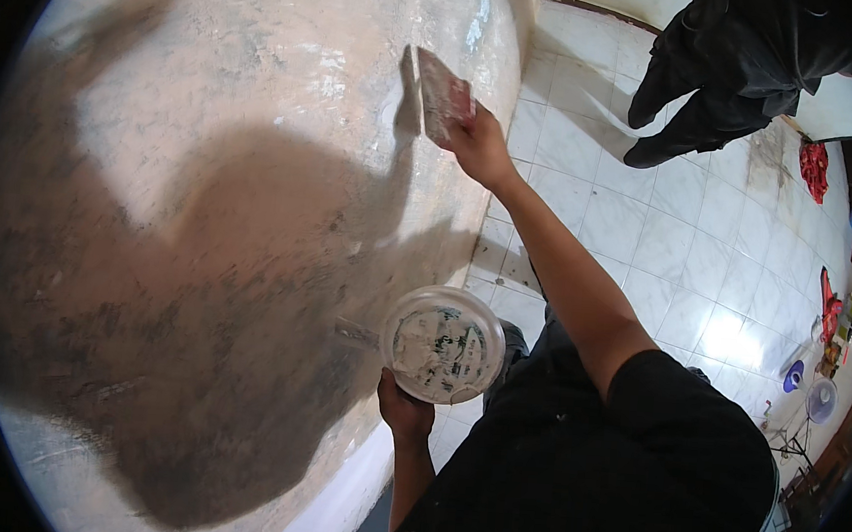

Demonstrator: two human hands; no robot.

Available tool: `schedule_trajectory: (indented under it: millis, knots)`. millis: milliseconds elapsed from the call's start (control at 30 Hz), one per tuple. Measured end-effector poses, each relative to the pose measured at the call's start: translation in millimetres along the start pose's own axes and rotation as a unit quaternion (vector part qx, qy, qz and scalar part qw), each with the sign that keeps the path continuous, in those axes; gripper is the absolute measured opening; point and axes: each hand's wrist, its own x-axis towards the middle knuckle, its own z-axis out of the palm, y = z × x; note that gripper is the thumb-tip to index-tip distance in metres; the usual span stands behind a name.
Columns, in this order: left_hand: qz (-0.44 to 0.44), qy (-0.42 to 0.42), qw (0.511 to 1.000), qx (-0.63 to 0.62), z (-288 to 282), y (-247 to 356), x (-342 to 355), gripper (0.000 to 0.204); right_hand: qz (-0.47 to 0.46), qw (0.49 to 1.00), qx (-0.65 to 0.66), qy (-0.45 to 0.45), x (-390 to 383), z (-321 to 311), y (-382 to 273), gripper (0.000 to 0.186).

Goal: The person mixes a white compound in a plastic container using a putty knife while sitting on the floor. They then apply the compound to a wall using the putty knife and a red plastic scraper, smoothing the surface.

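My right hand (pixel 485 154) is closed on a broad putty knife (pixel 442 97), its flat face smeared pale, with a reddish part by my fingers. The knife is held up close to the wall (pixel 252 204); I cannot tell whether its edge touches. Lower down, my left hand (pixel 406 411) grips a round whitish plastic container (pixel 446 295) by its near left side. Pale putty with dark streaks covers its round face, and whether it is a tub or a lid is unclear. A thin flat strip (pixel 356 333) sticks out beside its left rim.
Patchy plaster and shadows cover the wall on the left. Another person (pixel 726 79) in dark clothes stands at the upper right on white floor tiles (pixel 588 208). Red bags (pixel 814 173), a fan (pixel 822 400) and assorted household items line the far right.
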Motion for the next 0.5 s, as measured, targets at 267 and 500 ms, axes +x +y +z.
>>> schedule_trajectory:
  millis: [267, 500]
  knots:
    - [0.054, 0.026, 0.973, 0.224, 0, 0, -6, 0.049, -0.112, 0.985, -0.08, -0.108, -90, 62, -88, 0.078]
    - [0.112, -0.023, 0.946, 0.302, -15, -6, 2, 0.05, 0.034, 0.996, -0.077, 0.005, -36, -8, -53, 0.029]
